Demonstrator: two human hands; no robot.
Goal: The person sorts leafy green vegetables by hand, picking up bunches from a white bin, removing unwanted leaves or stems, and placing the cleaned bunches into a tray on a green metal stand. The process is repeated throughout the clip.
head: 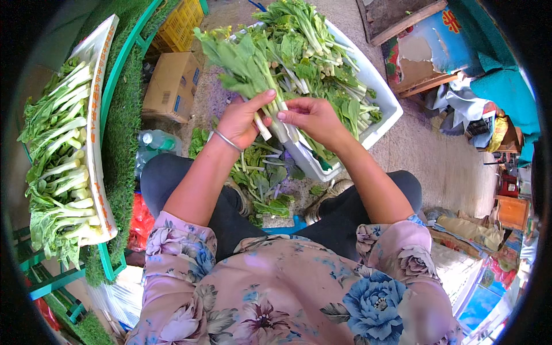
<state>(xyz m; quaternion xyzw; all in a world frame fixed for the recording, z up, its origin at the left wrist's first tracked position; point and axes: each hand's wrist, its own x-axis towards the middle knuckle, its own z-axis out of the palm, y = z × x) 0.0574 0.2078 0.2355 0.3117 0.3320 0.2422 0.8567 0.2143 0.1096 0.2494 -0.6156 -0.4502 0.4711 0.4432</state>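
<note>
A bunch of leafy green stalks with pale stems (248, 64) is gripped in my left hand (248, 118), thumb laid across the stems. My right hand (315, 118) pinches a white stem end of the same bunch between thumb and fingers. Beneath and beyond both hands stands a white foam box (384, 123), heaped with more leafy greens (302, 47), some with small yellow flowers. Loose leaves and stalks (269, 185) lie on the ground between my feet, below the hands.
At left, a white foam tray (100, 129) of thick-stemmed greens sits beside a green frame with artificial turf (123, 116). A cardboard box (171, 86), yellow crate (181, 23) and plastic bottles (157, 146) stand nearby. Torn printed cartons (424, 49) line the right.
</note>
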